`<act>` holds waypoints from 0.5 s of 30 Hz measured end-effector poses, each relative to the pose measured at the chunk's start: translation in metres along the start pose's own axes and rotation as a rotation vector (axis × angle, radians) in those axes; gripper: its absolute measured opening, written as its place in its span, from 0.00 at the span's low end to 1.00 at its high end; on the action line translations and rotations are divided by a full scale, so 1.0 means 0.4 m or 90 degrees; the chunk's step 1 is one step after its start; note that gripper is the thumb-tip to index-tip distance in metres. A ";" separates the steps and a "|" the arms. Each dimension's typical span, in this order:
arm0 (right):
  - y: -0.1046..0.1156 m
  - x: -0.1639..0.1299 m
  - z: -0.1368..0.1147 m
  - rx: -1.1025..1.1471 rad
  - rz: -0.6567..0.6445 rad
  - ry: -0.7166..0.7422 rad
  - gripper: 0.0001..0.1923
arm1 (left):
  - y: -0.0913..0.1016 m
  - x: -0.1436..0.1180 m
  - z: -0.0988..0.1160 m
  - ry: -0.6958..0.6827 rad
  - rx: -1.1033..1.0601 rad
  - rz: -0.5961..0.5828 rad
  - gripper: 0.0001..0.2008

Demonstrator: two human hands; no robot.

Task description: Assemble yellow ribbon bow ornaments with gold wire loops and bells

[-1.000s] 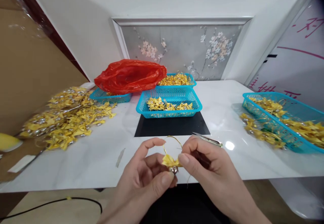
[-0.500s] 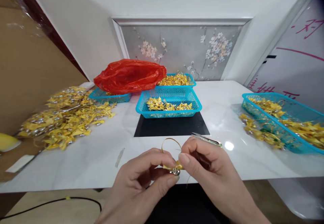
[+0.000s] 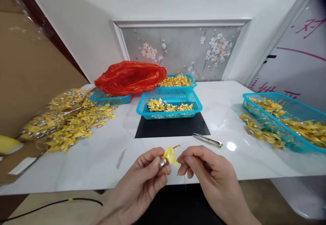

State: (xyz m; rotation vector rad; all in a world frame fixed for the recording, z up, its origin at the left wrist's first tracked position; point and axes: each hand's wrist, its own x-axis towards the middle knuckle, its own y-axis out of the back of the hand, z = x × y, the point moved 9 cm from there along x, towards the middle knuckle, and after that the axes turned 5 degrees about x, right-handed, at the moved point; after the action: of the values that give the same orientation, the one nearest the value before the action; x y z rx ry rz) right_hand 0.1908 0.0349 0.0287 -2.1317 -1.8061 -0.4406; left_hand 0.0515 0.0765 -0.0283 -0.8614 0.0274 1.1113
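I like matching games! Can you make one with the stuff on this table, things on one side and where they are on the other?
Things:
1. red plastic bag
2. scissors
3. loose pile of yellow bows
4. small yellow bow with silver bell

Places:
A. pinched in the left hand
B. table's left side
C. on a blue basket at the back
D. beside the black mat

Pairs: 1-C, 2-D, 3-B, 4-A

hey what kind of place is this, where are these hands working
Probably a small home craft or piecework station. A white table holds blue baskets and a loose pile of yellow bows. The left hand pinches one bow with a bell; small scissors lie nearby.
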 end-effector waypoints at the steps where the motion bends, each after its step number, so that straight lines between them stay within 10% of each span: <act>1: -0.001 0.004 -0.013 -0.027 0.010 0.029 0.08 | 0.012 0.001 -0.011 0.014 -0.052 0.011 0.17; 8: -0.019 0.020 -0.094 -0.115 0.086 0.211 0.12 | -0.028 -0.007 -0.026 0.095 -0.330 -0.114 0.12; 15: -0.057 0.016 -0.145 -0.232 0.055 0.282 0.12 | -0.056 -0.008 0.002 0.046 -0.321 -0.116 0.13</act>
State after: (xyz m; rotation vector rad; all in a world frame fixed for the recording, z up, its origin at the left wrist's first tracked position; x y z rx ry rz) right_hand 0.1673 0.0194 0.0846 -2.0982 -1.4605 -1.1902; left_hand 0.0673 0.0708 -0.0133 -1.3257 -0.2766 0.9265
